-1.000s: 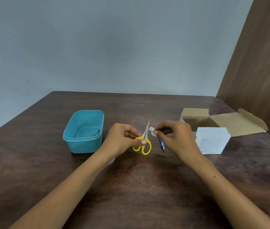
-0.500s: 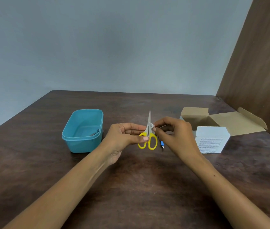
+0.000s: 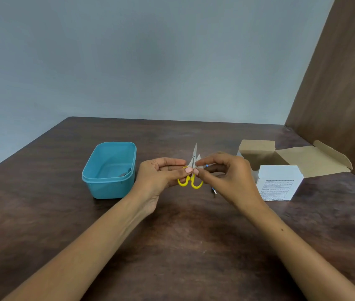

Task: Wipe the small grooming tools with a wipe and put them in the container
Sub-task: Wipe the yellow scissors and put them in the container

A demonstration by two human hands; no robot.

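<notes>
Two bare forearms coming in from the bottom edge, meeting over the middle of the dark wooden table (image 3: 183, 246). Left hand (image 3: 161, 174) curled around small scissors (image 3: 190, 177), thumb and fingertips pinching right above the yellow handle loops, blades pointing up and slightly away. Right hand (image 3: 226, 177) up against the blades, thumb and index finger pinched together on a little white wipe (image 3: 198, 160) pressed to the metal; other fingers loosely bent. Scissors held up off the table, not in the container yet.

Just under the right hand, a thin tool with a blue bit (image 3: 213, 190) lying on the table, mostly hidden, can't tell what exactly.

Off to the left, close to the left wrist, a teal plastic container (image 3: 109, 187), lid off, something small and grey (image 3: 123, 174) inside near its right wall.

To the right, a white box (image 3: 278, 183) with printed text, and behind it an open cardboard box (image 3: 257, 151) with its flap laid flat. Grey wall at the back, brown panel on the right.
</notes>
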